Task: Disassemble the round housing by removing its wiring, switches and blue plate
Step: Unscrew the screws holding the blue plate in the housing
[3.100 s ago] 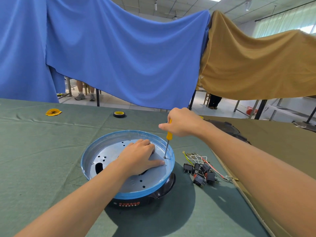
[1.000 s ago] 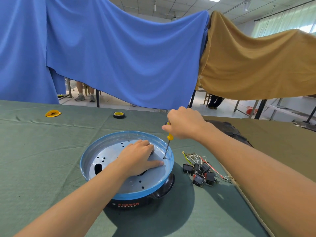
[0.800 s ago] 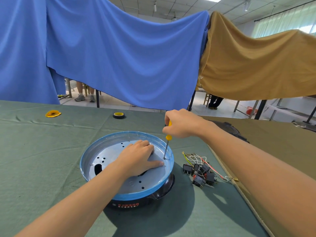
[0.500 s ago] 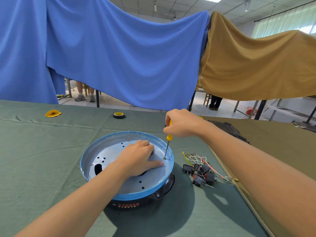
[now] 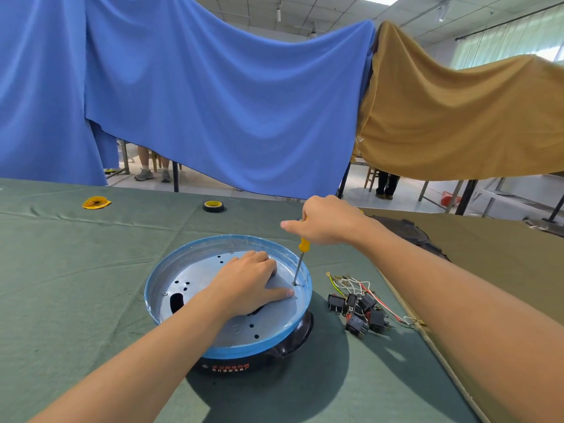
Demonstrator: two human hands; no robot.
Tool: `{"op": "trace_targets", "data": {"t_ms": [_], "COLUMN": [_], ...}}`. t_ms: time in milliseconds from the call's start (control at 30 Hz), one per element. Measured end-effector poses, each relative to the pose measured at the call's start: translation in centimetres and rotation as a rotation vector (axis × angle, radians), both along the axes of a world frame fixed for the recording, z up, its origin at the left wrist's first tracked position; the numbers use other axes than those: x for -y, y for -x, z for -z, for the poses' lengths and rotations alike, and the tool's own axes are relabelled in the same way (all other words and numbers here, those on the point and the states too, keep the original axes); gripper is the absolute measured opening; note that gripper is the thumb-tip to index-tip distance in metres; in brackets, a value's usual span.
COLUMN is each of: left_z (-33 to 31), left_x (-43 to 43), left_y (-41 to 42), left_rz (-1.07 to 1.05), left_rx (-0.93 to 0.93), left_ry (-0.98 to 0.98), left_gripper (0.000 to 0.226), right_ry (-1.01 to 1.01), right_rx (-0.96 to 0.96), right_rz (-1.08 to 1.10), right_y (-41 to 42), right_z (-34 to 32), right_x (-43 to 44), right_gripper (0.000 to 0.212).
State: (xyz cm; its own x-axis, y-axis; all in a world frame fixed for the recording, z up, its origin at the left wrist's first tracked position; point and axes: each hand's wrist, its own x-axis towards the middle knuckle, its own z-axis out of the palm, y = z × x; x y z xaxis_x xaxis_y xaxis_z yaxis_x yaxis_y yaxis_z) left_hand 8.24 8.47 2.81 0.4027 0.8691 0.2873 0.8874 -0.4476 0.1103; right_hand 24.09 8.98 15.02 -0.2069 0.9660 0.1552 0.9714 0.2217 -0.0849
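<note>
since half a second ago the right hand (image 5: 326,221) has turned on the screwdriver (image 5: 300,257), and its forefinger now sticks out to the left; all else lies as before.

a blue cloth (image 5: 213,102) and a tan cloth (image 5: 457,117) hang behind the table (image 5: 76,285), with people's legs showing under them. the table wears green fabric, and an olive sheet (image 5: 503,264) covers its right part. the black housing (image 5: 293,340) sits on the green, near the front middle, and the plate (image 5: 232,346) is still seated on top of it, rim up.

the right forearm crosses in front of a dark round thing (image 5: 406,230) and hides part of it. the left hand (image 5: 247,282) rests on the plate and covers its centre, fingers loosely bent and thumb stretched right. the right hand's other fingers curl round the yellow handle; the shaft stands almost upright, tip on the plate's floor by its right rim, just beside the left thumb tip.

the switches (image 5: 360,312) lie heaped with their wires (image 5: 351,282) on the green just right of the housing, apart from it. a tape roll (image 5: 213,206) and a yellow scrap (image 5: 96,203) lie at the far side.
</note>
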Motion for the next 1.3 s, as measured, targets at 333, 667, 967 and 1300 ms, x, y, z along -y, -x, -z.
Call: {"op": "trace_targets", "data": {"t_ms": [333,667,967,1300], "left_z": [-0.5,-2.1,-0.7,-0.4], "left_x": [-0.1,-1.7,-0.9,-1.0], "left_y": [-0.3,-1.0,-1.1,-0.8], "left_rz": [-0.004,-0.029,-0.048,-0.024], "left_rx": [-0.015,-0.124,-0.168,-0.116], "left_ry": [0.037,0.118,-0.145,-0.133], "left_gripper": [0.056,0.068,0.066,0.069], "right_ry": [0.029,0.094,0.083,0.068], "right_rx": [-0.037,-0.061,-0.066,-0.089], "right_rz": [-0.026,-0.074,-0.054,-0.051], "right_y": [0.0,-0.1,-0.3,0.0], "right_z": [-0.1,-0.3,-0.3,-0.1], "right_x": [0.0,0.1,0.2,0.1], "right_gripper": [0.042,0.039,0.038,0.039]}}
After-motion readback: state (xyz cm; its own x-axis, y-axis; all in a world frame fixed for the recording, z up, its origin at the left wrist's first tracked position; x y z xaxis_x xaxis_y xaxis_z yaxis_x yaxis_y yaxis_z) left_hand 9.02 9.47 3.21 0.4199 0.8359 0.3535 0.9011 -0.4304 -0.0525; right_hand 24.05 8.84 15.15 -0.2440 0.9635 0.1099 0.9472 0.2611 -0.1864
